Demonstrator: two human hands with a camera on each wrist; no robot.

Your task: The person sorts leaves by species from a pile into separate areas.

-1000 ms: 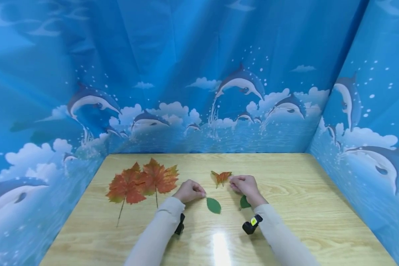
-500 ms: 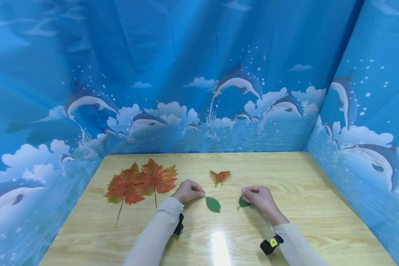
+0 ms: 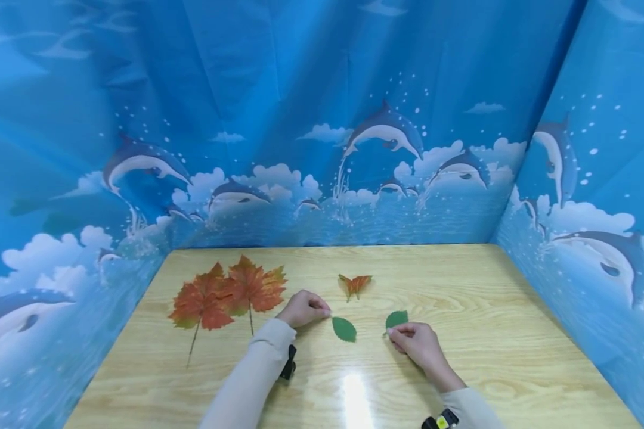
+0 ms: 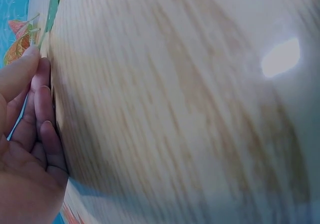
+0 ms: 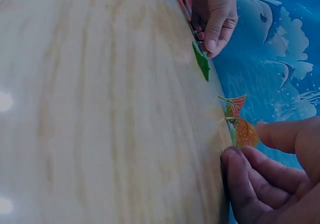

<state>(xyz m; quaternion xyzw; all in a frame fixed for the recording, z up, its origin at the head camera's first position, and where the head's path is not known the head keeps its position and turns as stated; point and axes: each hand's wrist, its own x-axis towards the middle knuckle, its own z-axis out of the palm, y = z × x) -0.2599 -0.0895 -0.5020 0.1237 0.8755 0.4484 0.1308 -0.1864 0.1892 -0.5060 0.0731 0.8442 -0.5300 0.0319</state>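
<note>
The left hand [image 3: 305,308] pinches the stem end of a green leaf [image 3: 344,329] on the table. In the left wrist view, the thumb and index finger meet on that thin stem. The right hand [image 3: 420,345] is at the stem end of a second green leaf [image 3: 397,319], which lies flat to the right. In the right wrist view, a gap shows between the thumb [image 5: 280,135] and the bent fingers. Beyond both hands lies a small folded orange leaf piece [image 3: 356,286] with two stems.
Two large red-orange maple leaves [image 3: 201,301] with long stems overlap on the table's left side. The wood-grain table [image 3: 322,390] has a bright reflection near the front. Blue dolphin-print sheets [image 3: 279,149] stand behind the table and along its sides.
My right hand has moved away from the orange leaf piece, back towards me, to the right green leaf's stem end, uncovering that leaf. The left hand has stayed on its stem.
</note>
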